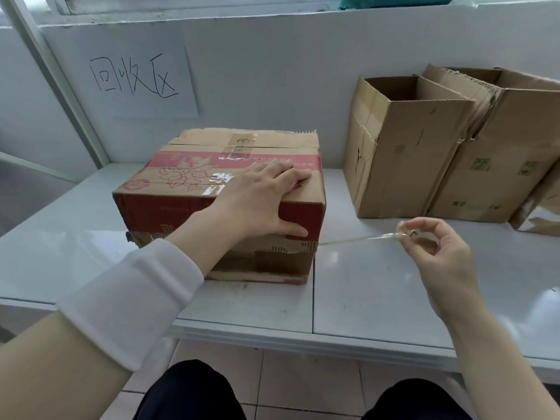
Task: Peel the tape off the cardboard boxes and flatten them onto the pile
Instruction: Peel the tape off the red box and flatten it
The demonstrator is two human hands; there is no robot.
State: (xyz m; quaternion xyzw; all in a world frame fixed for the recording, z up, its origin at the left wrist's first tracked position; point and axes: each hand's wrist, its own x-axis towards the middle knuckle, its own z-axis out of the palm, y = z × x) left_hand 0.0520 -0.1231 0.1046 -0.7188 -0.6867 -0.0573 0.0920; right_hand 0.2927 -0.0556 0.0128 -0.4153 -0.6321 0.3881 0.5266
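We are working early in the task: the red-printed box [188, 189], sitting closed in the middle of the desk [378, 292], is losing one clear tape strip [357, 239] from its lower right corner, while more tape is shining across its top. Two open boxes [406, 153] at the upper right are standing unflattened, and no pile is showing. Our left hand [260, 201] is pressing on the box top, fingers spread, thumb down the front face. Our right hand [436, 253] is pinching the stretched strip's free end between thumb and fingertips.

Head view, apparently seated, down onto table [378, 283]
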